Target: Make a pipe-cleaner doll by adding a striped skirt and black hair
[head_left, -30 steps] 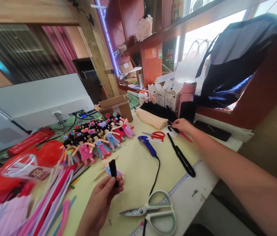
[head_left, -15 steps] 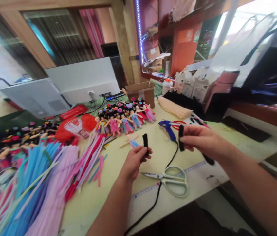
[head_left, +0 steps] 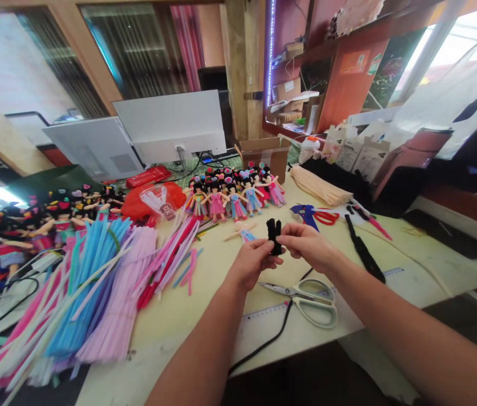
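My left hand [head_left: 254, 260] pinches a short, fuzzy black pipe cleaner piece [head_left: 271, 230] upright between thumb and fingers. Beside it, my right hand [head_left: 308, 246] is closed on a second such black piece [head_left: 279, 227], held against the first; fingertips cover their lower parts. Below the hands lie scissors with pale handles [head_left: 315, 312], blades pointing left. Just beyond the fingers is a small doll body with a blue skirt [head_left: 246, 234], partly hidden. A blue glue gun [head_left: 305, 214] rests behind my right hand, next to red-handled scissors [head_left: 326, 216].
Finished-looking pipe cleaner dolls [head_left: 234, 197] stand at the back by a cardboard box [head_left: 266, 155]. Bundles of blue [head_left: 90, 276] and lilac pipe cleaners [head_left: 124, 293] cover the left. A beige bundle [head_left: 321, 186] and black strips [head_left: 363, 251] lie right. A ruler [head_left: 266, 312] runs along the front.
My hands were apart, each with a black piece; now they have come together with the pieces side by side. The right hand moved left. The view has shifted, showing more of the left.
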`<state>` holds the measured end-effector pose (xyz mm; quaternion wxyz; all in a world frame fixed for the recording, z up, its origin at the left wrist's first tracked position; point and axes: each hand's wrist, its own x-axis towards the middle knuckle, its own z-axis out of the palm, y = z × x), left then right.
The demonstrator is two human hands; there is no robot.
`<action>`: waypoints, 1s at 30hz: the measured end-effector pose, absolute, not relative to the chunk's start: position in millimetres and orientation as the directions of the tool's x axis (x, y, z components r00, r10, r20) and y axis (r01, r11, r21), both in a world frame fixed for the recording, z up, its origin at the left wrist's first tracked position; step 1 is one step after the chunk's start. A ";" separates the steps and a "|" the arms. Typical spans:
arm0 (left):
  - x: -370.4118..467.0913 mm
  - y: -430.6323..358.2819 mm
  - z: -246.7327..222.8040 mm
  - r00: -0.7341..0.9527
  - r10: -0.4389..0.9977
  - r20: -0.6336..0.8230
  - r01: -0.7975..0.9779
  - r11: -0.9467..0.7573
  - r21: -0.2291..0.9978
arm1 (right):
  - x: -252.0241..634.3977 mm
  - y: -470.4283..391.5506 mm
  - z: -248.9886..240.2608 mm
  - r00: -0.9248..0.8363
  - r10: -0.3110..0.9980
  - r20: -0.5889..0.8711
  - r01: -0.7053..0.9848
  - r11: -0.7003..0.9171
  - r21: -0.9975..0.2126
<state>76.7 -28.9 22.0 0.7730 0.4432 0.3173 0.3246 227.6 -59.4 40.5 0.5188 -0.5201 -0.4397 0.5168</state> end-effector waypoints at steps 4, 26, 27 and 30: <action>76.4 -30.0 22.8 0.586 0.776 -0.233 -0.225 0.432 0.873 | 222.4 -61.1 39.7 0.097 0.993 -0.061 -0.069 -0.055 -0.996; 77.5 -24.1 20.0 0.511 0.820 -0.258 -0.091 0.350 0.932 | 376.5 -85.6 71.4 0.667 0.652 0.360 0.371 0.129 -0.920; 77.6 -24.2 19.8 0.512 0.819 -0.258 -0.080 0.344 0.936 | 399.4 -77.5 67.0 0.711 0.620 0.331 0.456 -0.049 -0.888; 77.7 -23.4 19.3 0.504 0.822 -0.266 -0.040 0.329 0.943 | 445.9 -54.7 50.6 0.741 0.612 0.275 0.568 -0.354 -0.743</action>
